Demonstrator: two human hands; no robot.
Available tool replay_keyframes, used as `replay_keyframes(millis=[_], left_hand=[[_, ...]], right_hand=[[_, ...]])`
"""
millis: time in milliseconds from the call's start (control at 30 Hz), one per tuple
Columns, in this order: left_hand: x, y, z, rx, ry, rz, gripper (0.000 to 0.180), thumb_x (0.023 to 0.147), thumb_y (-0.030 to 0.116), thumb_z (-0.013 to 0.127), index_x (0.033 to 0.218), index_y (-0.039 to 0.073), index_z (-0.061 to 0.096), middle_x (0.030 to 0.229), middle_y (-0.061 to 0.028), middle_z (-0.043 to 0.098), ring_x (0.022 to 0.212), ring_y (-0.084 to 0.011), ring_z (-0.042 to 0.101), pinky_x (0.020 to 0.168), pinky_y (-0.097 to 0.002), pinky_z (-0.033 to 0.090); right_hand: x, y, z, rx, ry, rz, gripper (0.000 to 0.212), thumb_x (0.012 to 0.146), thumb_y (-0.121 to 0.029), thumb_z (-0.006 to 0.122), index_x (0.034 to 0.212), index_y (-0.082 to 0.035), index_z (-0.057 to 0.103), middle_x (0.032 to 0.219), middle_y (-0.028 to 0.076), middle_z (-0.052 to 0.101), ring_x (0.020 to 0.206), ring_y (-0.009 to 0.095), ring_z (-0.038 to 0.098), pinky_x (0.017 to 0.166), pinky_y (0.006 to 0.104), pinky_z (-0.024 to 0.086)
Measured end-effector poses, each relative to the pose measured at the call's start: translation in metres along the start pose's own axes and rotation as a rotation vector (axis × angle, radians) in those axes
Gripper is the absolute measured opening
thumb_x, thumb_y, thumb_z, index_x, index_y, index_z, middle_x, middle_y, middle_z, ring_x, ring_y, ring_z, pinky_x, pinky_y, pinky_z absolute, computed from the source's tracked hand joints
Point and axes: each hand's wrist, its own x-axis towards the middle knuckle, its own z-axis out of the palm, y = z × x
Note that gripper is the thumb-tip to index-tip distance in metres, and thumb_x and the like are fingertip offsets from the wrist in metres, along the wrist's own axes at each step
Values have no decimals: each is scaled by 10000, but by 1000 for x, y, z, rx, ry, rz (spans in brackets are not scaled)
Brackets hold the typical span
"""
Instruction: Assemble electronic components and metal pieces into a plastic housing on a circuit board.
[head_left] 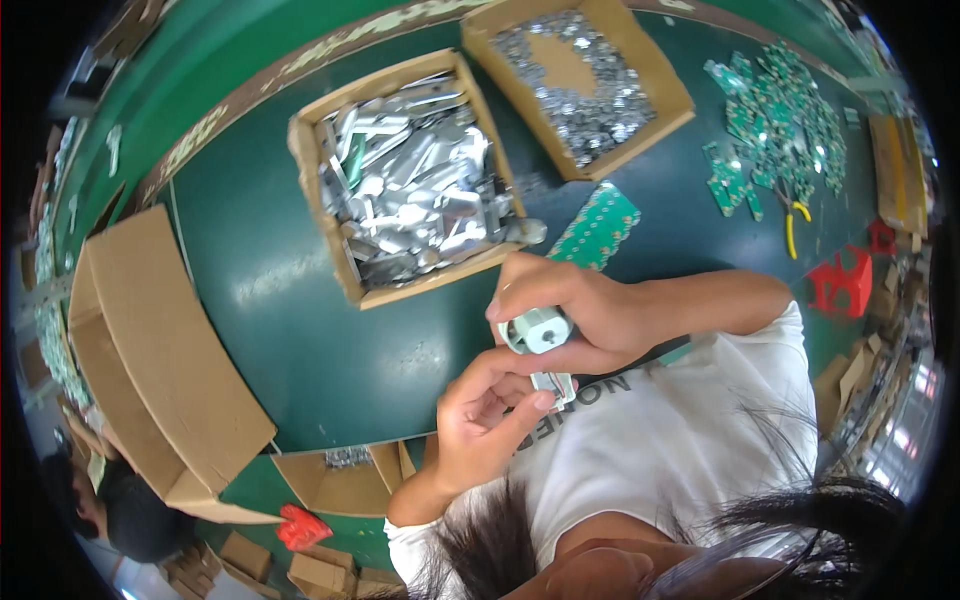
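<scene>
Close to my chest, both hands are closed around a small pale plastic housing. My right hand [600, 310] grips its upper part, a whitish housing [540, 331] with a flat faceted end and a small dark hole. Just below, my left hand [485, 415] pinches a pale rectangular piece [553, 386] with a thin dark line, perhaps a wire, inside it. Fingers cover the gap, so I cannot tell whether the two pieces are joined. Beyond my right hand, a green circuit board panel [598, 226] lies on the dark green table [380, 375].
A cardboard box of shiny metal parts [318, 235] stands ahead; another of small silvery pieces [535, 125] is farther right. Small green circuit boards [785, 110] lie heaped beside yellow-handled pliers [791, 232]. An open carton [175, 350] sits left, a red stool [843, 283] right.
</scene>
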Motion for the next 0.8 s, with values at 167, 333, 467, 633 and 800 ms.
replay_keyframes(millis=[167,333,467,633,800], left_hand=[[15,-5,14,-42,-7,-114,292,879,-49,554,1157,-29,467,996,-129,635,943,-150,611,821,-267,489],[25,-20,18,196,-46,58,317,870,6,577,1155,-66,457,1044,-178,606,944,-258,631,842,-381,529],[36,-16,21,19,-50,68,228,870,-70,543,1095,-91,509,977,-155,638,913,-204,648,782,-287,517],[32,-8,4,532,123,-72,248,867,-79,523,1114,-108,533,1030,-167,621,842,-213,659,767,-334,568],[49,-14,10,265,92,-113,255,874,-58,536,1124,-97,511,1018,-157,621,857,-223,658,780,-327,562]], right_hand=[[-17,-3,-12,45,57,60,424,846,-54,630,1190,-49,382,979,139,505,817,232,511,692,351,419],[-24,-4,-19,60,151,-18,440,839,-32,638,1193,-44,376,963,138,505,841,228,545,690,325,457],[-35,-12,-24,163,291,171,641,755,-311,768,1206,9,443,1078,117,565,839,194,559,749,330,453],[-108,-48,-105,-1136,758,486,171,869,-31,564,1022,-36,639,748,88,556,638,190,533,568,292,419],[-138,-33,-90,-1530,552,650,294,764,28,640,1052,-32,619,854,95,508,743,225,482,633,356,426]])
